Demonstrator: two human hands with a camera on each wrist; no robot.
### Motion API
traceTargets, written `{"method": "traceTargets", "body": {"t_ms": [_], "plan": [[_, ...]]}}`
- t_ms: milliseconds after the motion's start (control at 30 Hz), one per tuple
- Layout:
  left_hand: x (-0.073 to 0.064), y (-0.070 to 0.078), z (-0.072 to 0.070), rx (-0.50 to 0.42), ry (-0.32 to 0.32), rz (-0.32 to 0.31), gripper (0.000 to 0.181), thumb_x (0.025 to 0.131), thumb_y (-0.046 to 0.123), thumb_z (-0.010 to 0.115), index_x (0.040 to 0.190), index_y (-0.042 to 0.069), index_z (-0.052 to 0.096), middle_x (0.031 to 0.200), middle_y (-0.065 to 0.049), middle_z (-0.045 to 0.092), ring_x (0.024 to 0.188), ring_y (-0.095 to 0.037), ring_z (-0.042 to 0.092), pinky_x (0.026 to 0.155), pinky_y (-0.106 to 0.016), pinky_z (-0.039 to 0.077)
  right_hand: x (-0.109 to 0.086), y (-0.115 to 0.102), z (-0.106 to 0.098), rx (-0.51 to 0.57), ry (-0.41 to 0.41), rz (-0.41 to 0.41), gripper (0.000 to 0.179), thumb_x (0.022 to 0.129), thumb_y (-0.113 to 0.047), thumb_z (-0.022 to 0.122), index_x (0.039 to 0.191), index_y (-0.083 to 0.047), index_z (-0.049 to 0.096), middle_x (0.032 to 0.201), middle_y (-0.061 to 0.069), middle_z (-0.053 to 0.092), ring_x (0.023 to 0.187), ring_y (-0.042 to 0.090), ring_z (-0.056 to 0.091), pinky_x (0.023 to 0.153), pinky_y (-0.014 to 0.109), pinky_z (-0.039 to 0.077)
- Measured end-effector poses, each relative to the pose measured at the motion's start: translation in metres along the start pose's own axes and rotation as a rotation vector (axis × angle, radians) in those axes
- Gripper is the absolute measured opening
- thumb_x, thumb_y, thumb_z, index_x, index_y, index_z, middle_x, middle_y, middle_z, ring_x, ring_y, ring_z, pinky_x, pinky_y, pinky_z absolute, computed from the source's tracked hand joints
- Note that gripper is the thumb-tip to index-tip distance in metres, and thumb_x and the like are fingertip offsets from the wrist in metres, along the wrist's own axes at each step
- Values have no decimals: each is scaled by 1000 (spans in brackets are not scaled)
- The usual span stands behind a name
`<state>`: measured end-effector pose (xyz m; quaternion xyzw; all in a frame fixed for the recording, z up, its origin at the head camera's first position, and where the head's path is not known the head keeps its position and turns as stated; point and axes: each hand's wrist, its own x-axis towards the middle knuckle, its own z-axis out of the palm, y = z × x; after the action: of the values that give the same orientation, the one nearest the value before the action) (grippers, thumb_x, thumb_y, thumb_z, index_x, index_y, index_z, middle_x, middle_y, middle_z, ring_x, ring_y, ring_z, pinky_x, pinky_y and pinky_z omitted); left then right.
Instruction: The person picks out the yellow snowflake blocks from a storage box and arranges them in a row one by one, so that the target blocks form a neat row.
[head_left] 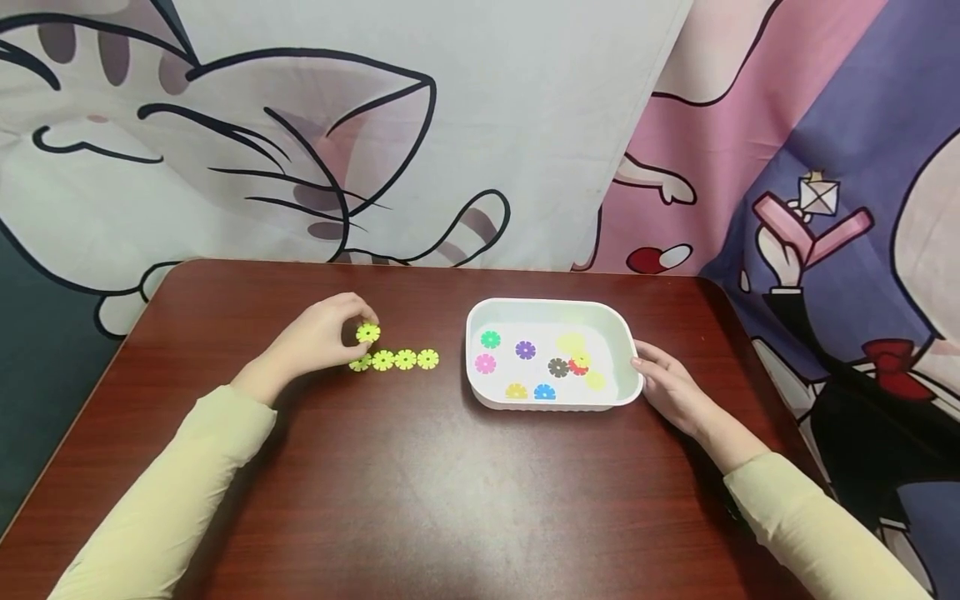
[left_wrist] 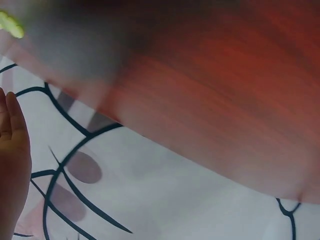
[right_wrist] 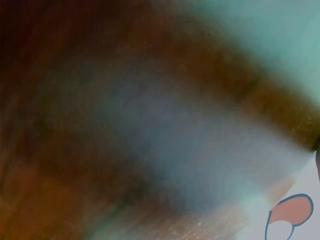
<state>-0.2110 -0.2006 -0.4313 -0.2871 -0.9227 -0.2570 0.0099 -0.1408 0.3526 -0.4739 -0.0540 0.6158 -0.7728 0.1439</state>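
Observation:
My left hand (head_left: pixel 324 335) pinches a yellow-green flower-shaped disc (head_left: pixel 368 332) between thumb and fingers. Just below it in the head view, several like discs form a straight row (head_left: pixel 405 359) on the table, and the thumb overlaps the row's left end. The left wrist view catches part of that hand (left_wrist: pixel 12 160) and a bit of yellow-green (left_wrist: pixel 11 25) at its edge. On the other side, my right hand (head_left: pixel 671 387) holds the right rim of a white tray (head_left: pixel 551 406), thumb at the rim. The right wrist view is mostly blur.
Inside the tray lie scattered flower discs, among them a green one (head_left: pixel 491 339), a purple one (head_left: pixel 526 350), a pink one (head_left: pixel 485 363) and a blue one (head_left: pixel 544 392). The brown table (head_left: pixel 420 500) ends at a cartoon-printed cloth (head_left: pixel 525 125) behind.

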Motion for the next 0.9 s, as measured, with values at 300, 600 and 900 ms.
{"method": "traceTargets", "body": {"t_ms": [300, 600, 900], "plan": [[-27, -20, -6, 41, 5, -33, 25, 80, 9, 81, 104, 8, 74, 102, -5, 71, 95, -24, 65, 87, -44, 56, -1, 0, 1, 1, -2, -1, 33, 111, 0, 40, 136, -14, 55, 134, -6, 67, 124, 2, 62, 104, 15, 50], [-40, -29, -5, 64, -18, -36, 23, 80, 11, 86, 101, 10, 74, 95, -2, 69, 89, -19, 63, 83, -41, 55, -1, 1, 0, 18, -1, -13, 34, 110, 1, 40, 135, -14, 58, 133, -5, 68, 122, 3, 63, 103, 16, 51], [-41, -31, -2, 81, -44, -8, 23, 80, 14, 88, 99, 12, 75, 93, 1, 70, 87, -16, 63, 81, -40, 55, -1, 0, 1, 11, -21, -10, 35, 111, 0, 38, 137, -15, 56, 133, -6, 68, 124, 2, 63, 103, 16, 51]]}}
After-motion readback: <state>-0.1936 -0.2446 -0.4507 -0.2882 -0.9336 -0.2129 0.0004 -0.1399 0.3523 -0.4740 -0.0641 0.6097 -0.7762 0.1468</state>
